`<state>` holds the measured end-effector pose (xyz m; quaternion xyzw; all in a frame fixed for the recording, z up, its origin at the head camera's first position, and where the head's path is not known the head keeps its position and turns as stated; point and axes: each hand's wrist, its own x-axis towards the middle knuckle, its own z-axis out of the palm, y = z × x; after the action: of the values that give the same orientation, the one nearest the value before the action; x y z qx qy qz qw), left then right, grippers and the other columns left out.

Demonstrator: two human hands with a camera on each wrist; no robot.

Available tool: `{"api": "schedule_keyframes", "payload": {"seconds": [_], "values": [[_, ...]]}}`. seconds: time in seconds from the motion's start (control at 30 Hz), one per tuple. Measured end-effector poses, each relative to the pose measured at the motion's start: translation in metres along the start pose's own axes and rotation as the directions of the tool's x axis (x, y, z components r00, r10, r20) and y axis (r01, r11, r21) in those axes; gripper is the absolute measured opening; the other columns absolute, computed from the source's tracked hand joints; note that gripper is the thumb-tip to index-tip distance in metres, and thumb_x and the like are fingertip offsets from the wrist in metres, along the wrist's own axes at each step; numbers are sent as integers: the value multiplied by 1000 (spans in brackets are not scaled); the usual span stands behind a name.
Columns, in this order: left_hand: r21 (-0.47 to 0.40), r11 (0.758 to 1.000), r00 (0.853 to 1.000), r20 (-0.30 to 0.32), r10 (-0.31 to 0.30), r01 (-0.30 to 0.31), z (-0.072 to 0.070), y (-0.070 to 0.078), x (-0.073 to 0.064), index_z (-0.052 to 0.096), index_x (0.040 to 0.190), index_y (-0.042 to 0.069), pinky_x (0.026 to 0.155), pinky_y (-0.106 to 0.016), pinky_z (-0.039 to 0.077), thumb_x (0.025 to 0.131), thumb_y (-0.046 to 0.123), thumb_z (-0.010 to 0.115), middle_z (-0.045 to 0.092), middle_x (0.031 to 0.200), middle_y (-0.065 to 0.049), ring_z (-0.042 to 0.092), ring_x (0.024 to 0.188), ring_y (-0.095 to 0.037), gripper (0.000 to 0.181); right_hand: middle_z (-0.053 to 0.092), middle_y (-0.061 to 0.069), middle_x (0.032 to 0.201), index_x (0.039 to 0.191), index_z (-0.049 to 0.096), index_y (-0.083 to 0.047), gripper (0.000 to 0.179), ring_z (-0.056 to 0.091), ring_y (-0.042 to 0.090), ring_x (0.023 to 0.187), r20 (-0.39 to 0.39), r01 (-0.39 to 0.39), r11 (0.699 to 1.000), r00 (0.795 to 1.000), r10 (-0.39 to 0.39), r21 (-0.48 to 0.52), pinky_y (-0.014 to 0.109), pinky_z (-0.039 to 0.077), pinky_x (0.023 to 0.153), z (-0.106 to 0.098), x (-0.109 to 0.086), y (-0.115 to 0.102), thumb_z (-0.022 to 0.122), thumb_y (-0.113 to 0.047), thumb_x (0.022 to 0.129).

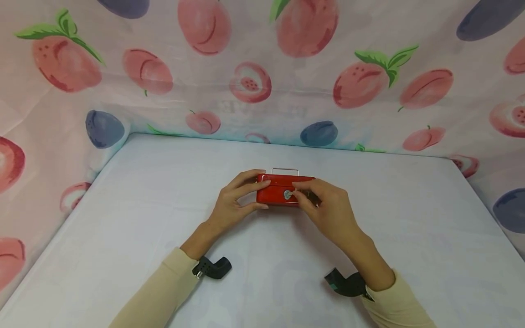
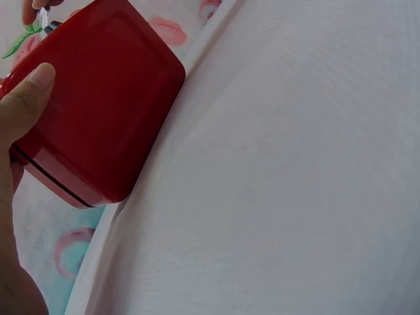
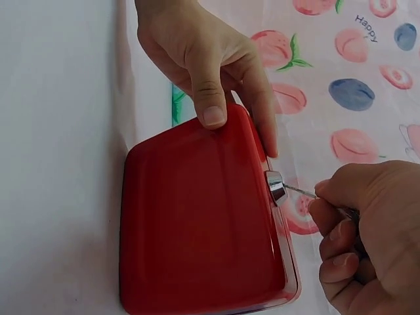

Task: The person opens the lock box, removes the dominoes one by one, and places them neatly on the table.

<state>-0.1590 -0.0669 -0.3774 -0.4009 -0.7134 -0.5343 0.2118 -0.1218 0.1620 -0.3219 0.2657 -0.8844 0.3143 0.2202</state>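
Observation:
A small red metal cash box (image 1: 272, 196) is tipped so its lock side faces the head camera. My left hand (image 1: 231, 200) grips its left end, thumb (image 3: 211, 108) on the broad red face and fingers over the opposite side. On the front sits a round silver lock (image 3: 276, 188). My right hand (image 1: 330, 209) pinches a thin metal key (image 3: 298, 190) between thumb and forefinger, its shaft running right to the lock. The other right fingers are curled, with something dark partly hidden among them. A wire handle (image 1: 285, 169) stands out from the box's far side.
A white cloth covers the table (image 1: 254, 273) under the box. Behind and at the sides hangs a fruit-print curtain (image 1: 295, 100). Black wrist cameras are strapped to the left wrist (image 1: 213, 268) and right wrist (image 1: 348, 283), below the beige sleeves' edges.

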Motion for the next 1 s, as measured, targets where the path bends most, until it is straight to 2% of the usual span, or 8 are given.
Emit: {"api": "schedule_keyframes", "payload": {"seconds": [0.13, 0.27, 0.37, 0.53, 0.63, 0.87, 1.0], "values": [[3, 1000, 1000, 1, -4, 4, 2, -15, -6, 67, 114, -5, 99, -35, 44, 64, -4, 85, 52, 129, -22, 49, 121, -33, 53, 70, 6, 91, 105, 72, -3, 27, 57, 10, 69, -3, 19, 1000, 1000, -19, 6, 26, 55, 61, 0, 0, -1, 79, -8, 79], [9, 1000, 1000, 9, 0, 0, 3, -23, -10, 67, 117, 0, 100, -36, 43, 66, 1, 85, 52, 132, -17, 48, 123, -29, 53, 68, 4, 88, 109, 72, -3, 35, 52, 9, 68, 10, 57, 998, 998, -58, 28, 24, 51, 56, -1, -1, -1, 81, -9, 76], [8, 1000, 1000, 15, 5, -5, 4, -25, -10, 67, 118, 2, 100, -36, 43, 67, 2, 85, 51, 133, -15, 48, 123, -28, 54, 67, 5, 88, 114, 70, -3, 40, 50, 9, 68, 36, 92, 995, 995, -93, 45, 23, 49, 55, -2, -1, 1, 81, -8, 75], [9, 1000, 1000, 17, 7, -7, 3, -26, -10, 67, 119, 4, 100, -36, 43, 67, 1, 85, 51, 133, -14, 48, 124, -27, 55, 68, 8, 96, 121, 66, -4, 45, 57, 13, 78, 95, 116, 990, 988, -123, 77, 27, 54, 63, -5, 0, 3, 79, -8, 78], [4, 1000, 1000, 18, 9, -9, 3, -25, -9, 67, 119, 3, 100, -37, 43, 67, 1, 85, 51, 133, -14, 48, 124, -28, 55, 68, 8, 102, 123, 65, -4, 45, 61, 15, 85, 115, 112, 989, 986, -123, 99, 29, 56, 68, -5, 0, 4, 77, -7, 80], [-8, 1000, 1000, 13, 8, -7, 3, -24, -9, 67, 118, 2, 99, -36, 44, 67, -1, 84, 51, 133, -15, 49, 123, -28, 55, 68, 3, 103, 118, 67, -6, 33, 58, 11, 81, 132, 71, 978, 986, -98, 197, 25, 54, 67, 0, -2, 7, 72, -5, 84], [-11, 1000, 1000, 14, 10, -10, 3, -23, -9, 66, 118, 1, 99, -36, 44, 67, -1, 84, 51, 133, -16, 49, 123, -29, 54, 68, 0, 104, 116, 68, -7, 32, 56, 10, 80, 123, 49, 975, 989, -77, 217, 24, 52, 66, 2, -3, 9, 72, -5, 84]]}}
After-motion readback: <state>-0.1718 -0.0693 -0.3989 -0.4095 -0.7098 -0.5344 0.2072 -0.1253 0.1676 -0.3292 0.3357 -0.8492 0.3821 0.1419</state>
